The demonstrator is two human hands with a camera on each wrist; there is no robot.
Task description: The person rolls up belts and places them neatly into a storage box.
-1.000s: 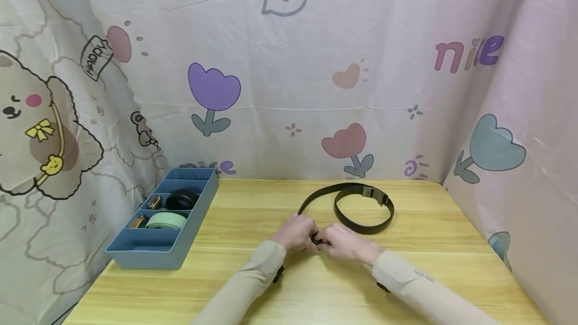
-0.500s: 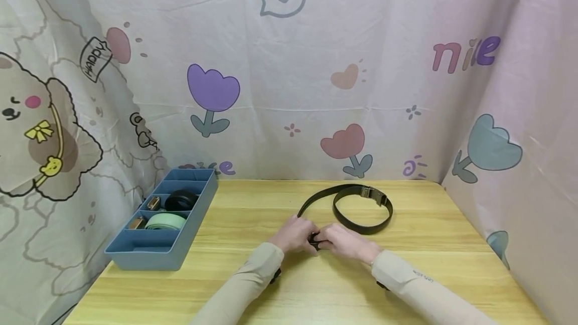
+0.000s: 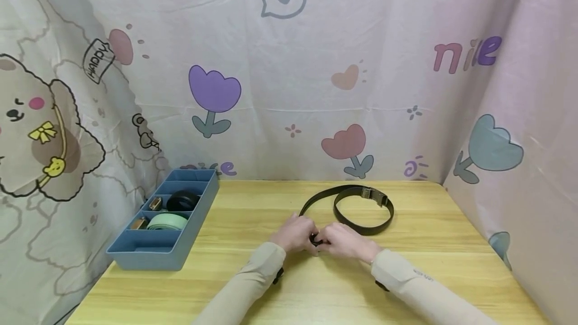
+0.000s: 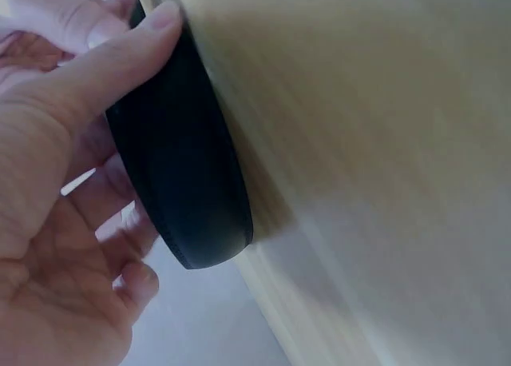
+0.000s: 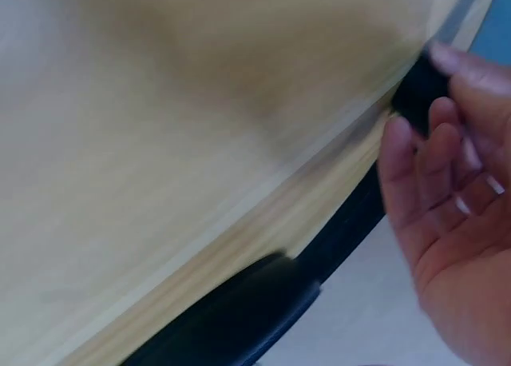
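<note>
On the bench [image 3: 253,204], a belt [image 3: 367,231] runs from between the left grip [image 3: 295,233] and right grip [image 3: 345,242], below centre, back to the right of centre. Lower left, a tray [image 3: 149,261] holds a near coil [image 3: 167,221] and, behind it, a far coil [image 3: 182,200].

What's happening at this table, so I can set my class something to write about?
A person's left hand and right hand meet on a black belt, pinching it near one end, where it curls between them. The rest lies on the wooden table in a loose loop, its metal buckle touched by neither hand. To the left, a blue divided tray holds a rolled black strap and a rolled green strap.
</note>
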